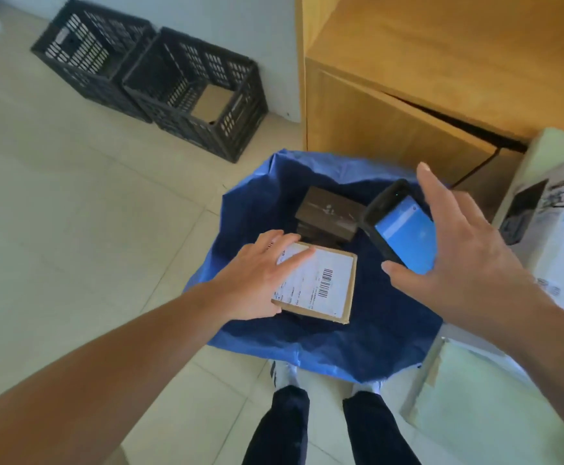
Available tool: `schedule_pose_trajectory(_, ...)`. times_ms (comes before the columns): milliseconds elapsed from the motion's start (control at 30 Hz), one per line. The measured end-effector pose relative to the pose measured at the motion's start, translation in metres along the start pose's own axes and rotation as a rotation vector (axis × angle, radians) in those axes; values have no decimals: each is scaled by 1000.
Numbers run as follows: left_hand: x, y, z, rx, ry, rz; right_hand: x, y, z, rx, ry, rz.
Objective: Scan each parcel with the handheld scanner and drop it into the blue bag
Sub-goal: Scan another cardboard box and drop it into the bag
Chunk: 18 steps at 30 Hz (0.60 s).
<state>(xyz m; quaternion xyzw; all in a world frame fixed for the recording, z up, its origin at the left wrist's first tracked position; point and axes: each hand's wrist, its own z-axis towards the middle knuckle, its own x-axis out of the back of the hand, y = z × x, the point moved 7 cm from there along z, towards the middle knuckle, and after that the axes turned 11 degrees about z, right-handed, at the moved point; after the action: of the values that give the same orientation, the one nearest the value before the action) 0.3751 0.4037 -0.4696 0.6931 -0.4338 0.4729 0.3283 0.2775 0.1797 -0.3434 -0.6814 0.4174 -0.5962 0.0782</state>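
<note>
Head view, steeply downward, close above hands

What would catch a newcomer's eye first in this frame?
The open blue bag on the floor at centre, with the left hand holding a labelled cardboard parcel over it. Just right of that, the right hand holds the handheld scanner, its screen lit blue. Two black crates stand upper left.

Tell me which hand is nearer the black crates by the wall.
Left. The left hand holds the cardboard parcel on the side toward the black crates; the right hand, holding the scanner, is farther off.
</note>
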Motion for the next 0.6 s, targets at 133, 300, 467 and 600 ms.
schedule_pose_trajectory(133, -33, 3, 3, -10, -34, -11, -12, 14, 5, -73, -25, -8)
schedule_pose_trajectory(300, -56, 5, 4, -11, -92, -28, -13, 15, 6, -86, -41, 2)
schedule_pose_trajectory(467, -60, -6, 10, 21, -118, -12, -11, 7, 14, -74, -86, 5)
schedule_pose_trajectory(600, -63, -10, 13, 2, -118, 3, -9, 1, 16, -56, -96, 10)
